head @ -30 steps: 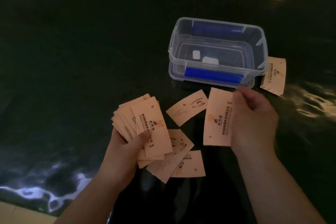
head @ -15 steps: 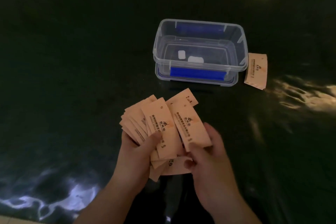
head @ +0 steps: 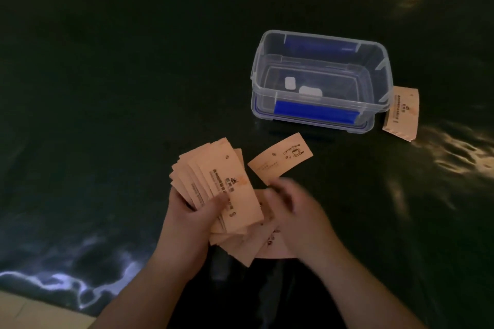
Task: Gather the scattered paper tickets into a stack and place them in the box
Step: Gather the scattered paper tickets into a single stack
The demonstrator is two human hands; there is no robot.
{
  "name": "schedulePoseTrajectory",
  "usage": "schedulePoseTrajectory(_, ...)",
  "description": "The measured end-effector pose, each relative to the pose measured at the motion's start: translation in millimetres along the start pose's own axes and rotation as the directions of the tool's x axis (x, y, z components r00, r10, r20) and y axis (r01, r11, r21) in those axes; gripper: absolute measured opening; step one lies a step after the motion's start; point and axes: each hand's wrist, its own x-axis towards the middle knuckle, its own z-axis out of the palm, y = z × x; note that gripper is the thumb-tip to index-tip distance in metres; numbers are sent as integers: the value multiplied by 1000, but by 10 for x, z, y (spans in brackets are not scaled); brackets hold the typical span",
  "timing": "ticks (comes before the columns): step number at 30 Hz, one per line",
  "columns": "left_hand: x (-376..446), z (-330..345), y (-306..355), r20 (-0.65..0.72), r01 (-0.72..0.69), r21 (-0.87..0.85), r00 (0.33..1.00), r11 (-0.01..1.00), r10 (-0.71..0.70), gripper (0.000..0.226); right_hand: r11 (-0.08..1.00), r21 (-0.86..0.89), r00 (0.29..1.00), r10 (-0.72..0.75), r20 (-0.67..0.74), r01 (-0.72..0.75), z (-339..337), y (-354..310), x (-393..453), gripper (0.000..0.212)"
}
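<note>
Fingers [head: 222, 201] of the left hand [head: 192, 218] clamp a fanned bundle of tickets [head: 216, 184], thumb pressed across the top one, held just above the dark counter [head: 107, 88]. Half a second ago the right hand was laying a ticket onto this fan; now that ticket sits in the bundle and the right hand [head: 296, 211] has swung off toward the loose pieces, blurred by its own motion, so I cannot tell whether its fingers are curled or straight. Under and just beside it lie a few tickets on the counter [head: 256, 246], and the coffee-cup ticket [head: 280, 159] rests uncovered beyond its fingertips. Further right stands the clear box [head: 320, 120], holding no tickets yet, with one more ticket [head: 401, 113] tucked against its right wall. Judging by that, the gathering is well along but not finished, and nothing has gone into the box
</note>
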Motion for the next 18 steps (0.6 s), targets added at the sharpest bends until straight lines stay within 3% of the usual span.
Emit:
schedulePoseTrajectory(2, 17, -72, 31, -23, 4, -10, 1000, 1000, -4, 68, 893, -438, 966, -196, -168, 105, -177, 69, 401, 50)
schedulePoseTrajectory(4, 29, -141, 58, -47, 10, -12, 999, 1000, -10, 65, 712, -682, 947, -307, -91, 166, -328, 55, 734, 69)
schedulePoseTrajectory(7, 29, -215, 89, -70, 26, -23, 997, 999, -28, 67, 552, -811, 967, -246, 62, 192, -430, -36, 998, 84)
schedulePoseTrajectory(10, 24, -214, 85, -68, 29, -52, 997, 998, -33, 58, 537, -834, 983, -178, 33, 125, -519, -77, 1011, 62)
schedulePoseTrajectory(12, 17, -186, 90, -63, 35, -63, 997, 997, -39, 51, 721, -691, 989, -135, -62, 55, -620, -83, 908, 30)
schedulePoseTrajectory(14, 9, -160, 89, -60, 36, -65, 997, 997, -40, 52, 939, -344, 985, -57, -163, -3, -683, -66, 727, 23)
schedulePoseTrajectory(16, 7, -130, 68, -51, 33, -69, 998, 997, -36, 52, 999, 27, 983, 41, -180, -37, -694, -23, 529, 33)
schedulePoseTrajectory(18, 13, -101, 49, -41, 36, -64, 998, 997, -38, 49, 933, 355, 985, 108, -133, -54, -657, 64, 392, 42)
